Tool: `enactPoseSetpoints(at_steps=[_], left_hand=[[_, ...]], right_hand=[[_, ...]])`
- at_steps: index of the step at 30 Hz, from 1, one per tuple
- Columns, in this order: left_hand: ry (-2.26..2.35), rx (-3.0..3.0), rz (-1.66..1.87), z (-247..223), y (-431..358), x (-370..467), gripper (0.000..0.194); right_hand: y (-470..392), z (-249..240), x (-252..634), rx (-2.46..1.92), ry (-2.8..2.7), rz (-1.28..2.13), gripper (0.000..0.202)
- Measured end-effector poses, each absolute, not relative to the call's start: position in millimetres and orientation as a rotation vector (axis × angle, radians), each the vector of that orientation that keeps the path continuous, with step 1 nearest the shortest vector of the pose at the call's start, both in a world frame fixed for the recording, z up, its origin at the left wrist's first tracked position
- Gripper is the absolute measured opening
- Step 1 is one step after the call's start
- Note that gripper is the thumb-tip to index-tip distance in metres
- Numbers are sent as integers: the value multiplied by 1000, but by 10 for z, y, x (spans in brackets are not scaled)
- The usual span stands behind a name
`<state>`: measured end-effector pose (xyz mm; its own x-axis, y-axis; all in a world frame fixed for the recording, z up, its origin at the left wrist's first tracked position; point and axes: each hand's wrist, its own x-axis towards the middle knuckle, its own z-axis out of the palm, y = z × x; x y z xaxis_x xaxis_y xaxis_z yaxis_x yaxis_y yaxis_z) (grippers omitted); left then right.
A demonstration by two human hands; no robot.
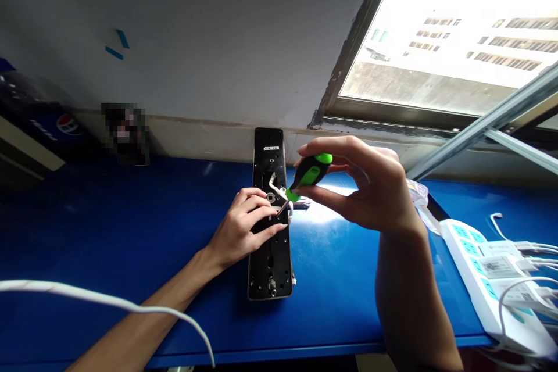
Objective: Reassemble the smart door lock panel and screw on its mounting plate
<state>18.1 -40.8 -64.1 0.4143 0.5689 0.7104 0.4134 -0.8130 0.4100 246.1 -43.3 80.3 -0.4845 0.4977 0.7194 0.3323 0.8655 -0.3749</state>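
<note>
A long black metal panel [270, 261] lies on the blue table, pointing toward the wall, with a small white label near its far end. My right hand [361, 180] grips a green and black screwdriver [310, 175] by its handle, and the tip slants down onto the panel's middle. From the left, my left hand [246, 221] rests on the panel with its fingers spread around the tip. White connector wires [275, 186] lie on the panel just beyond the fingers. The exact spot under the tip is too small to make out.
A white power strip [475, 279] with plugged-in chargers and cables is at the right of the blue table [196, 186]. A white cable [108, 300] crosses the lower left. A Pepsi bottle [54, 126] stands at the far left. Metal bars slant before the window.
</note>
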Motion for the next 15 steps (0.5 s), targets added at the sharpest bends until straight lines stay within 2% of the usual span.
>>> enactPoseSetpoints(at_steps=[15], left_hand=[[927, 2615, 1209, -657, -406, 173, 26]], right_hand=[[-527, 826, 2428, -642, -2256, 99, 32]])
